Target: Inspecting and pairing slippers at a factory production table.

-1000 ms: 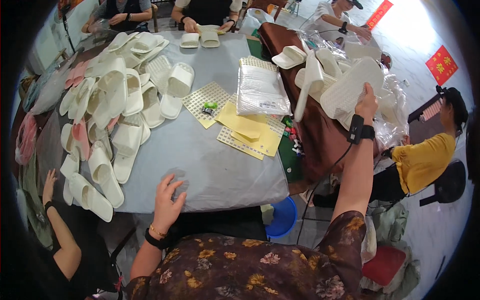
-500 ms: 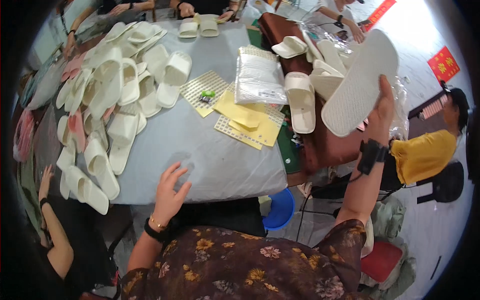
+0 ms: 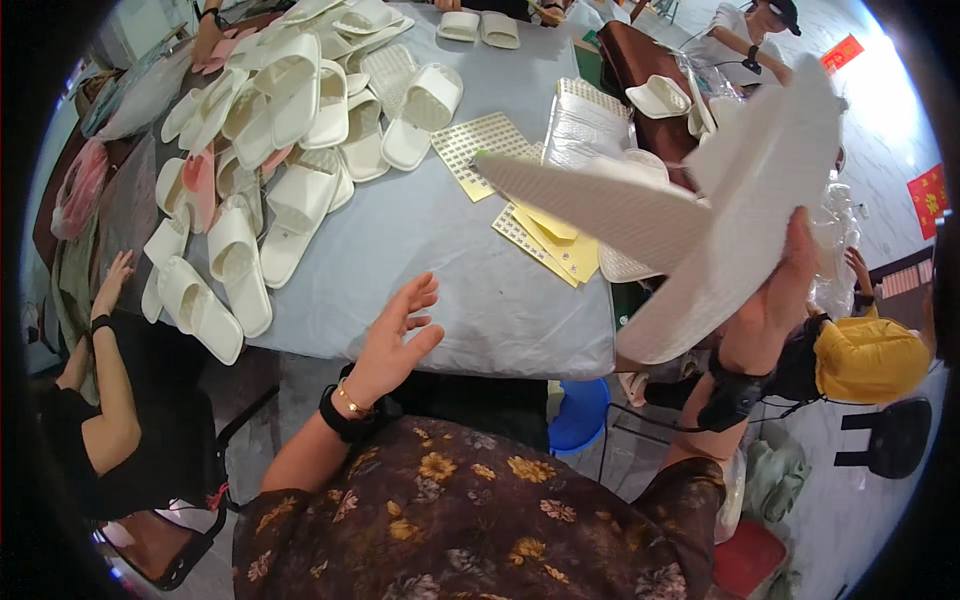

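Note:
My right hand is closed on a white slipper, raised in front of me with its textured sole facing me. A second white slipper juts out to the left from it, smeared by motion; whether my fingers grip that one too is hidden. My left hand hovers at the table's near edge, fingers apart and nothing in them. On the grey-covered table, yellow sticker sheets lie partly beneath the raised slippers. A large heap of white slippers lies left, with some pink slippers among them.
A brown box or bag with a white slipper on it stands at the back right. Beside the sheets lies a clear plastic packet. Co-workers' hands show around the table. A blue stool stands below the near edge.
The held slipper has come nearer and tilted, and a second one now sticks out to its left. My left hand has moved right and slightly up in view. The whole view has shifted.

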Available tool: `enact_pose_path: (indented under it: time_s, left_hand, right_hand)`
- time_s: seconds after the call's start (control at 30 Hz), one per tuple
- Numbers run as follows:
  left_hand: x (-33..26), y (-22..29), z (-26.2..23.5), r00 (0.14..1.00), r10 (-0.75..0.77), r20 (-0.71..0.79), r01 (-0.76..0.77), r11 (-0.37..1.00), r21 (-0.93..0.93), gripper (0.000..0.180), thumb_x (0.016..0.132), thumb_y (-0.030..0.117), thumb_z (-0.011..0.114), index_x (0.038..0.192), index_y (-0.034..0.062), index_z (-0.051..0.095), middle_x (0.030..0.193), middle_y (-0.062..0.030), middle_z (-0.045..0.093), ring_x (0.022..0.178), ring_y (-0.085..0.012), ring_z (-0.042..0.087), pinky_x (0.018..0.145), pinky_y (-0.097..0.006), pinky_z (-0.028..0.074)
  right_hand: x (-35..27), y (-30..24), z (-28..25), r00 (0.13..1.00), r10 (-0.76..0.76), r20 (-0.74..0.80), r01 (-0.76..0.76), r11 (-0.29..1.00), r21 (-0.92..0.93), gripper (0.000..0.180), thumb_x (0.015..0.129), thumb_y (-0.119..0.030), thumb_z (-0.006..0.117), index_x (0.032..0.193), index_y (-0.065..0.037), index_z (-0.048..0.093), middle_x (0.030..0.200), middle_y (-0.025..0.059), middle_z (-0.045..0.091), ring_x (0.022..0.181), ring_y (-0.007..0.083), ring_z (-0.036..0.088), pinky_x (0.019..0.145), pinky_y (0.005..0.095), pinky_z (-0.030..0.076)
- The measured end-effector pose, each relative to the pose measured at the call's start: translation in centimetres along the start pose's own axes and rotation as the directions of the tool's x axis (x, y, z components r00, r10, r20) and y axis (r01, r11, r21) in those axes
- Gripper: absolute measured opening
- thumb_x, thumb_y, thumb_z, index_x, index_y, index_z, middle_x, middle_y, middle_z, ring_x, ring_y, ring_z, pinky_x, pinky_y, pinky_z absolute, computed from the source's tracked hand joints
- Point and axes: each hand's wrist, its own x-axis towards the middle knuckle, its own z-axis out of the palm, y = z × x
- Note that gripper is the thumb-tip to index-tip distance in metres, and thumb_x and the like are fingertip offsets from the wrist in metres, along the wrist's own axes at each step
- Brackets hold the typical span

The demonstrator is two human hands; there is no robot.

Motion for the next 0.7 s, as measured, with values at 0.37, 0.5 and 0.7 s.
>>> enact_pose_path:
  time_s: [0.37, 0.5, 0.7]
  left_hand:
    - [-0.9, 0.5, -0.5, 0.999, -0.040, 0.004, 0.038, 0.911, -0.411, 0.084, 0.088, 0.023, 0.069, 0.156, 0.0114, 0.020, 0.156, -0.0168, 0.029, 0.137, -0.0285, 0.041, 0.110, -0.040, 0.036]
    - [-1.4, 0.2, 0.4, 0.994, -0.017, -0.108, -0.030, 0.909, -0.416, 0.086, 0.083, 0.021, 0.074, 0.153, 0.0073, 0.026, 0.151, -0.0152, 0.037, 0.135, -0.0259, 0.043, 0.109, -0.039, 0.038]
    - [-2.3, -1.0, 0.4, 0.958, -0.203, -0.204, 0.064, 0.843, -0.534, 0.064, 0.084, 0.011, 0.069, 0.141, -0.0016, 0.041, 0.134, -0.0104, 0.053, 0.123, -0.0189, 0.052, 0.101, -0.034, 0.044]
  right_hand:
    - [-7.6, 17.0, 2.0, 0.925, 0.119, 0.360, 0.115, 0.817, -0.566, 0.056, 0.089, -0.008, 0.066, 0.138, 0.000, 0.040, 0.131, 0.0126, 0.051, 0.118, 0.0211, 0.053, 0.098, 0.0328, 0.045]
    - [-10.7, 19.3, 2.6, 0.747, 0.206, 0.633, 0.220, 0.821, -0.527, 0.067, 0.088, -0.009, 0.067, 0.145, 0.000, 0.034, 0.146, 0.0229, 0.042, 0.140, 0.0339, 0.036, 0.114, 0.0407, 0.029]
    - [-12.0, 19.8, 1.7, 0.558, 0.314, 0.768, 0.303, 0.785, -0.541, 0.050, 0.090, -0.009, 0.064, 0.138, -0.002, 0.049, 0.146, 0.0175, 0.046, 0.139, 0.0300, 0.040, 0.111, 0.0413, 0.035]
